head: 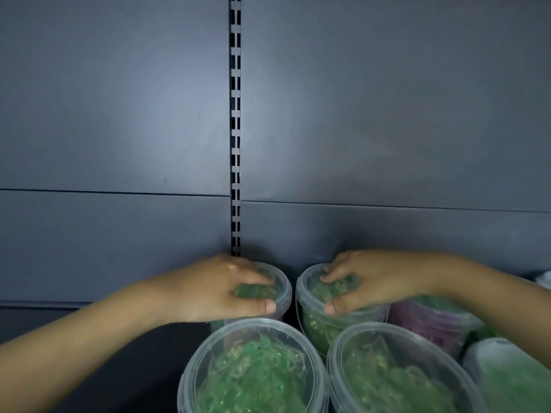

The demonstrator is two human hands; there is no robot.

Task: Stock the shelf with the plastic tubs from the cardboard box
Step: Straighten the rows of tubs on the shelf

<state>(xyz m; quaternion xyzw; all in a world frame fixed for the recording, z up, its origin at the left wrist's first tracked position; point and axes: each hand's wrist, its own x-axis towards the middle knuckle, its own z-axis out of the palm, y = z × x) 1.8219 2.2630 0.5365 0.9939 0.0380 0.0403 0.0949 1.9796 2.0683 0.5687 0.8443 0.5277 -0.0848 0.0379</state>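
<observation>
Several clear plastic tubs filled with green strands stand on a dark shelf. My left hand (226, 286) grips the lid of the back left tub (281, 289), fingers over the top and thumb on the near rim. My right hand (363, 281) grips the lid of the back right tub (316, 320) the same way. Both tubs stand close to the shelf's back panel. Two more tubs sit in front: a front left tub (253, 374) and a front right tub (396, 380). The cardboard box is out of view.
A dark grey back panel (119, 129) with a slotted upright (235, 129) rises behind the tubs. To the right sit a tub with a purple label (429, 326) and another green-filled tub (512, 380). Bare dark shelf surface (134, 362) lies at the left.
</observation>
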